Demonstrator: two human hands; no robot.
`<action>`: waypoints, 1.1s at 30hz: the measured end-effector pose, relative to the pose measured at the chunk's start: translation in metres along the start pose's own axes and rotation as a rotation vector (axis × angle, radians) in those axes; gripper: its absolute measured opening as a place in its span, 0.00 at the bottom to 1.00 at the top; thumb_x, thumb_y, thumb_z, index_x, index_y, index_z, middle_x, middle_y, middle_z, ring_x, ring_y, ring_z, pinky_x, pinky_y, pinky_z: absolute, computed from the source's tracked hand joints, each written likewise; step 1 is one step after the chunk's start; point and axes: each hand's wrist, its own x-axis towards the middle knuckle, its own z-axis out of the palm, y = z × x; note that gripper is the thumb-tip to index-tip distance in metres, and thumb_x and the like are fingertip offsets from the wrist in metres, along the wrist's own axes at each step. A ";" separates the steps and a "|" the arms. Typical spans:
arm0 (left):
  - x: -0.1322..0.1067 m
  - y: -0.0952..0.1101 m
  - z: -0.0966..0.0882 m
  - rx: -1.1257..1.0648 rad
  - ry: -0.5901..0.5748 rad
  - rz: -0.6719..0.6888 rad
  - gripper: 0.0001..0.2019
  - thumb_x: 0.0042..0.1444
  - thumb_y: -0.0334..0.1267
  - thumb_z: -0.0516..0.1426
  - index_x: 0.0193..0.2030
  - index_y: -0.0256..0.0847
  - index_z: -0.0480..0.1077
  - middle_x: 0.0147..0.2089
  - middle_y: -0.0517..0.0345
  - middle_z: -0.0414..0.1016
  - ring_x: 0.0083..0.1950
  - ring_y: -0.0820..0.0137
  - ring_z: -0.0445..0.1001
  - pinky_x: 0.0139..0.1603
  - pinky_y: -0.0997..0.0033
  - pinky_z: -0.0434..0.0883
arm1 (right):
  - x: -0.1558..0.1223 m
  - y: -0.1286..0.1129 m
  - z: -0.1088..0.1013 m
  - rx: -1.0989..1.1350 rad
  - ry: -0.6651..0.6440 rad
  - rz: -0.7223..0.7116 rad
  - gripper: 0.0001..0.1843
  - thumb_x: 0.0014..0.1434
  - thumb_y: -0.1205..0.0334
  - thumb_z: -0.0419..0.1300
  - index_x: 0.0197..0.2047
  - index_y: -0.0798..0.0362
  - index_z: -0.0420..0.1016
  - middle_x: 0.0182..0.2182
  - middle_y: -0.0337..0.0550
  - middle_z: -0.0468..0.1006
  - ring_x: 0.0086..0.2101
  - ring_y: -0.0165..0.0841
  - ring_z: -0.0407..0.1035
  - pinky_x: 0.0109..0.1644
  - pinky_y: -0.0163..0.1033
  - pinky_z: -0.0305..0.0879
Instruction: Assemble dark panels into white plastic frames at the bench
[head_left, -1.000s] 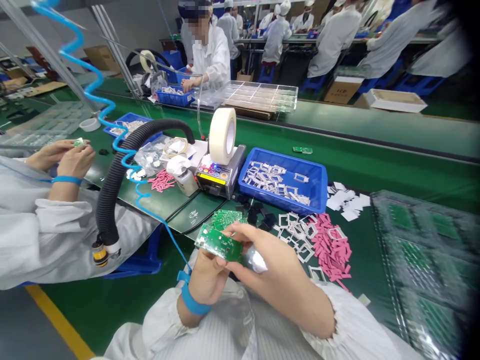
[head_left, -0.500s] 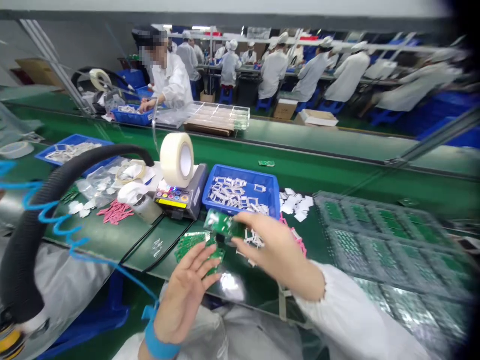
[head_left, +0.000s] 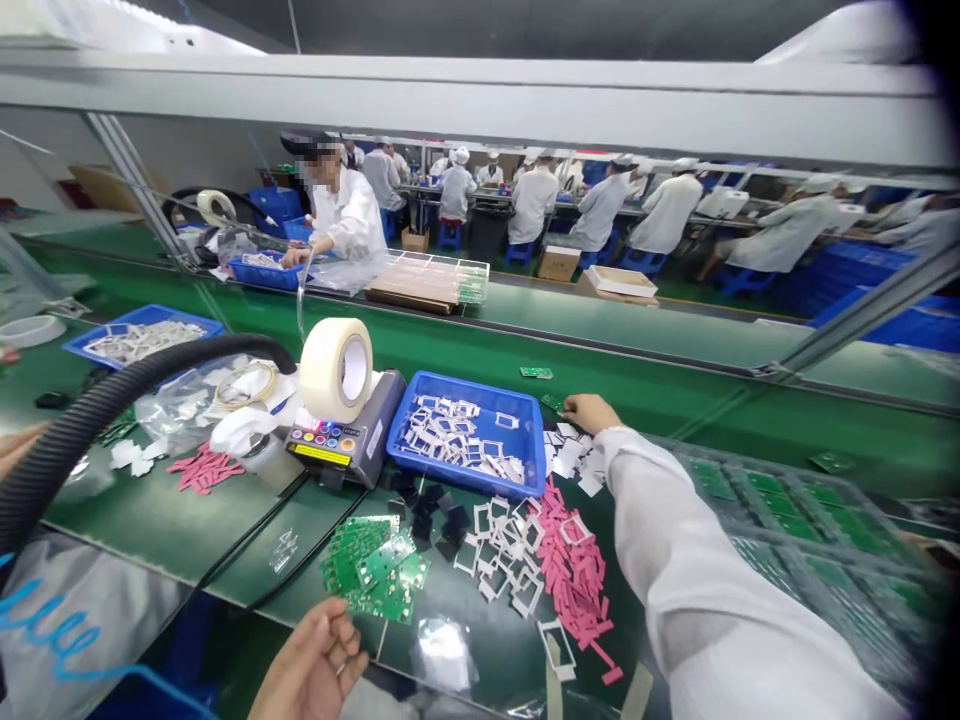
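Observation:
My right hand (head_left: 592,413) reaches far out over the workbench. Its fingertips are on a small green circuit board (head_left: 553,403) at the edge of the green strip. A second circuit board (head_left: 536,372) lies just beyond it. My left hand (head_left: 319,655) is low in front, fingers loosely curled and apart, holding nothing. Right above it is a heap of green circuit boards (head_left: 375,570). Black squares (head_left: 442,515), white plastic frames (head_left: 499,550) and pink strips (head_left: 574,570) lie beside the heap. White square pieces (head_left: 571,455) are below my right forearm's wrist end.
A blue tray (head_left: 541,440) of white frames stands mid-bench. Left of it is a tape roll (head_left: 334,368) on a grey device (head_left: 379,440). A black hose (head_left: 150,370) arches at left. Clear plastic trays (head_left: 750,540) with boards lie right. A co-worker (head_left: 345,210) works opposite.
My right hand has carried the circuit board away from the heap, out to the green strip. My left hand has dropped down and left. The view has tilted upward.

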 end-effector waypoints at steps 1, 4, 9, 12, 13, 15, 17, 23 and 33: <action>-0.002 0.001 0.003 -0.003 -0.007 -0.002 0.16 0.31 0.41 0.70 0.30 0.40 0.75 0.25 0.61 0.73 0.29 0.71 0.71 0.34 0.69 0.72 | 0.001 -0.001 -0.001 -0.012 -0.005 -0.007 0.15 0.62 0.57 0.55 0.50 0.54 0.68 0.48 0.46 0.71 0.43 0.34 0.69 0.45 0.45 0.69; -0.007 0.001 0.010 -0.001 -0.023 0.003 0.14 0.36 0.41 0.69 0.31 0.40 0.75 0.26 0.61 0.72 0.30 0.72 0.70 0.35 0.69 0.71 | -0.005 -0.014 -0.009 -0.031 0.015 -0.068 0.15 0.62 0.57 0.55 0.50 0.55 0.68 0.48 0.47 0.71 0.44 0.35 0.69 0.47 0.47 0.68; -0.010 -0.006 0.023 -0.005 -0.083 -0.014 0.12 0.40 0.39 0.67 0.32 0.40 0.74 0.26 0.62 0.70 0.30 0.74 0.69 0.34 0.71 0.70 | -0.033 -0.081 -0.001 -0.051 -0.039 -0.272 0.16 0.62 0.57 0.55 0.51 0.55 0.68 0.49 0.46 0.71 0.45 0.35 0.69 0.48 0.47 0.68; -0.015 -0.009 0.032 0.004 -0.137 -0.037 0.10 0.43 0.38 0.65 0.33 0.40 0.74 0.27 0.61 0.70 0.31 0.73 0.69 0.35 0.70 0.70 | -0.039 -0.121 0.012 -0.105 -0.083 -0.290 0.17 0.61 0.57 0.56 0.51 0.56 0.68 0.48 0.47 0.71 0.45 0.36 0.68 0.48 0.48 0.67; -0.017 -0.008 0.034 0.004 -0.151 -0.030 0.09 0.44 0.39 0.65 0.33 0.40 0.73 0.27 0.61 0.69 0.31 0.73 0.68 0.35 0.70 0.69 | -0.039 -0.130 0.014 -0.122 -0.084 -0.271 0.17 0.61 0.57 0.56 0.51 0.56 0.67 0.48 0.47 0.71 0.45 0.36 0.68 0.48 0.48 0.68; -0.022 -0.006 0.034 0.006 -0.169 0.000 0.09 0.45 0.39 0.64 0.33 0.40 0.73 0.27 0.61 0.69 0.30 0.74 0.68 0.35 0.70 0.69 | -0.037 -0.142 0.011 -0.143 -0.066 -0.215 0.17 0.61 0.57 0.56 0.51 0.56 0.67 0.48 0.47 0.71 0.45 0.36 0.69 0.47 0.48 0.68; -0.026 -0.003 0.029 0.026 -0.179 0.042 0.08 0.47 0.38 0.63 0.33 0.39 0.73 0.27 0.61 0.69 0.30 0.74 0.68 0.36 0.70 0.69 | -0.041 -0.147 -0.001 -0.144 -0.018 -0.145 0.17 0.61 0.57 0.57 0.50 0.57 0.68 0.47 0.48 0.71 0.44 0.35 0.69 0.47 0.47 0.68; -0.028 -0.003 0.022 0.198 -0.289 0.131 0.12 0.54 0.38 0.58 0.45 0.40 0.72 0.41 0.53 0.74 0.40 0.69 0.72 0.43 0.66 0.69 | -0.109 -0.178 -0.026 -0.019 0.151 -0.038 0.11 0.63 0.60 0.50 0.39 0.55 0.71 0.29 0.42 0.76 0.31 0.33 0.71 0.34 0.36 0.61; 0.053 -0.003 0.100 0.178 -0.476 -0.059 0.15 0.51 0.39 0.61 0.45 0.36 0.69 0.41 0.48 0.72 0.41 0.65 0.74 0.49 0.56 0.67 | -0.158 -0.211 0.002 0.274 0.182 -0.008 0.07 0.58 0.64 0.50 0.31 0.52 0.67 0.24 0.42 0.75 0.25 0.33 0.69 0.25 0.34 0.49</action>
